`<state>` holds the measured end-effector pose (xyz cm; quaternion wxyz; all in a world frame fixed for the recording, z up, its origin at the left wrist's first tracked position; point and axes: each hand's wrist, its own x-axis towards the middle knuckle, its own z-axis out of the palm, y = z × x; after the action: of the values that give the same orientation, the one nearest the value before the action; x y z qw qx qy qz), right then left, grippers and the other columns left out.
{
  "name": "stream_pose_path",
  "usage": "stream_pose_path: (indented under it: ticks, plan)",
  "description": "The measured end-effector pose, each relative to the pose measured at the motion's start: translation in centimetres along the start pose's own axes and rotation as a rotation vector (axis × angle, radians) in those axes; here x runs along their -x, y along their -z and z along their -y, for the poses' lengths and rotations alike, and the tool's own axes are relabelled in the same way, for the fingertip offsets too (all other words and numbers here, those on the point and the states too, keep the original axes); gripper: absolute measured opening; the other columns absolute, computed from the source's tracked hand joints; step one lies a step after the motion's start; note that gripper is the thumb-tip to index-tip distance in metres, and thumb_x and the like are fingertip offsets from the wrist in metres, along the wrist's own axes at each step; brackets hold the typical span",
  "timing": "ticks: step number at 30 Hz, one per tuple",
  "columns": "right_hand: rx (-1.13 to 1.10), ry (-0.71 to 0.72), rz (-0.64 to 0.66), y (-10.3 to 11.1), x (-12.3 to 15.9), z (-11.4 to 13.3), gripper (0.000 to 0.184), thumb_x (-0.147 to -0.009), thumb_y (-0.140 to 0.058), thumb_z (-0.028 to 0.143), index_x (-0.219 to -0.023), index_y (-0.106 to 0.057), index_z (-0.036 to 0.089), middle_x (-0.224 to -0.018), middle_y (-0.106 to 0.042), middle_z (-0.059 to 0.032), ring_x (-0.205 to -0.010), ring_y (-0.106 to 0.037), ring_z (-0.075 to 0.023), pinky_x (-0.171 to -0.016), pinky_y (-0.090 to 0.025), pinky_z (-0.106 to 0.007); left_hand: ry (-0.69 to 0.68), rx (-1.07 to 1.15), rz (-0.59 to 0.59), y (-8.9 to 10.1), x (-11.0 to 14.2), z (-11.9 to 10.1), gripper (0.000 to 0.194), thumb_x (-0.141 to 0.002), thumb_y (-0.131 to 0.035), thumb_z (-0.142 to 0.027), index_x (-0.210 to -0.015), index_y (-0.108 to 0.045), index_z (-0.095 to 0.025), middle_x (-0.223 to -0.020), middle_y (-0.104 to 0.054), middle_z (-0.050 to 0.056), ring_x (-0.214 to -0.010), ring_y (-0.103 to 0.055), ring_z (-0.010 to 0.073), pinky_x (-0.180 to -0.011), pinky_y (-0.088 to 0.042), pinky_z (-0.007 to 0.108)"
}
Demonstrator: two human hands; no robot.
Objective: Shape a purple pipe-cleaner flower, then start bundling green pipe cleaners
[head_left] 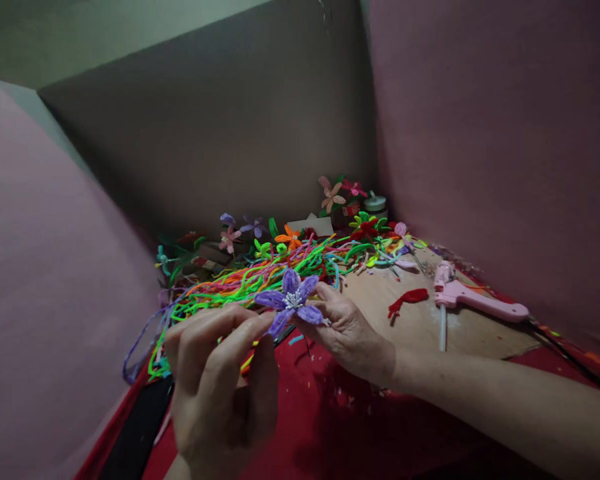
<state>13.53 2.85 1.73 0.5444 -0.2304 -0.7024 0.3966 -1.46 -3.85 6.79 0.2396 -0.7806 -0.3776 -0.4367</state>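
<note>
A purple pipe-cleaner flower [291,300] with a pale silvery centre is held up between both hands. My left hand [220,380] pinches its lower left petal with fingers curled. From the right, my right hand [347,330] grips the flower's right side and base, fingers closed. Just behind the flower lies a tangled heap of coloured pipe cleaners [260,273] in green, orange, pink and purple.
A pink glue gun [473,300] lies on a brown cardboard sheet [410,327] at right, near a red pipe-cleaner scrap [407,298]. Finished flowers [337,193] and a small jar [376,203] stand at the back. Cardboard walls enclose the red cloth [330,420].
</note>
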Motion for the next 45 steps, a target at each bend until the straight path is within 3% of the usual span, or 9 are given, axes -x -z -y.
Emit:
stream_pose_path:
  ticks: [5,10,12,20,26,30,36,40,45]
  plan:
    - [-0.095,0.014,0.038,-0.1,0.0,-0.3,0.028,-0.086,-0.054,0.042,-0.081,-0.07,0.02,-0.094,-0.052,-0.0059,-0.096,-0.048,-0.0173,-0.091,-0.039,-0.035,-0.092,-0.105,-0.001,-0.6,-0.3,0.0,0.029,-0.07,-0.065,-0.005,-0.094,-0.061,-0.022,-0.089,-0.062,0.005,-0.087,-0.055,0.0206,-0.079,-0.045,0.039]
    - [-0.282,-0.048,0.073,-0.1,-0.1,-0.4,0.026,-0.082,-0.059,0.043,-0.078,-0.07,0.02,-0.088,-0.051,-0.0034,-0.09,-0.049,-0.0149,-0.087,-0.042,-0.031,-0.363,-0.268,0.023,-1.0,1.1,1.2,0.029,-0.07,-0.068,-0.008,-0.095,-0.064,-0.02,-0.089,-0.066,0.006,-0.089,-0.056,0.0196,-0.086,-0.046,0.039]
    - [-0.314,-0.067,0.078,-0.1,-0.1,-0.5,0.025,-0.081,-0.06,0.042,-0.079,-0.069,0.02,-0.089,-0.051,-0.0032,-0.09,-0.049,-0.0146,-0.087,-0.042,-0.031,-0.395,-0.266,0.031,-0.7,1.3,1.4,0.029,-0.069,-0.068,-0.008,-0.095,-0.064,-0.02,-0.09,-0.065,0.005,-0.089,-0.055,0.019,-0.087,-0.046,0.039]
    - [-0.213,0.034,0.1,0.0,-0.1,-0.5,0.024,-0.086,-0.055,0.04,-0.085,-0.07,0.022,-0.091,-0.051,-0.0044,-0.092,-0.049,-0.0158,-0.09,-0.042,-0.036,0.07,0.132,0.125,1.1,-1.1,0.2,0.029,-0.082,-0.052,-0.01,-0.109,-0.059,-0.019,-0.107,-0.06,0.008,-0.104,-0.053,0.0226,-0.088,-0.043,0.039]
    - [-0.136,0.109,0.166,0.4,-0.1,0.0,0.025,-0.088,-0.052,0.036,-0.077,-0.067,0.021,-0.1,-0.055,-0.0062,-0.103,-0.049,-0.0178,-0.095,-0.039,-0.039,-0.048,0.069,0.381,0.3,-2.1,1.0,0.056,-0.086,-0.052,-0.034,-0.137,-0.034,-0.019,-0.136,-0.044,0.012,-0.128,-0.036,0.0269,-0.105,-0.032,0.044]
    - [-0.114,0.13,0.188,0.5,-0.1,0.1,0.026,-0.088,-0.051,0.037,-0.075,-0.065,0.019,-0.101,-0.055,-0.0068,-0.102,-0.049,-0.0176,-0.094,-0.04,-0.038,0.02,0.129,0.476,0.1,-1.5,1.4,0.063,-0.086,-0.046,-0.047,-0.141,-0.028,-0.021,-0.142,-0.037,0.011,-0.131,-0.032,0.026,-0.108,-0.03,0.043]
    - [-0.098,0.171,0.2,0.7,-0.1,0.2,0.028,-0.089,-0.049,0.04,-0.079,-0.066,0.019,-0.099,-0.055,-0.0062,-0.105,-0.049,-0.0176,-0.095,-0.039,-0.038,0.211,0.179,0.481,-1.0,0.2,1.0,0.069,-0.087,-0.039,-0.053,-0.145,-0.017,-0.023,-0.145,-0.029,0.011,-0.134,-0.028,0.024,-0.108,-0.031,0.04]
    - [-0.103,0.158,0.213,0.7,-0.1,0.0,0.026,-0.089,-0.049,0.039,-0.085,-0.068,0.021,-0.103,-0.055,-0.0067,-0.107,-0.048,-0.0177,-0.097,-0.038,-0.039,0.273,0.233,0.448,-1.4,1.1,0.4,0.075,-0.084,-0.035,-0.06,-0.146,-0.014,-0.024,-0.149,-0.024,0.01,-0.136,-0.025,0.0278,-0.108,-0.029,0.044]
    - [-0.138,0.182,0.22,0.6,-0.3,0.2,0.025,-0.088,-0.051,0.038,-0.086,-0.068,0.02,-0.104,-0.056,-0.0076,-0.104,-0.048,-0.0184,-0.097,-0.038,-0.041,0.332,0.365,0.44,1.0,-0.2,0.7,0.073,-0.082,-0.029,-0.065,-0.145,-0.022,-0.028,-0.149,-0.03,0.007,-0.135,-0.029,0.0311,-0.107,-0.03,0.049]
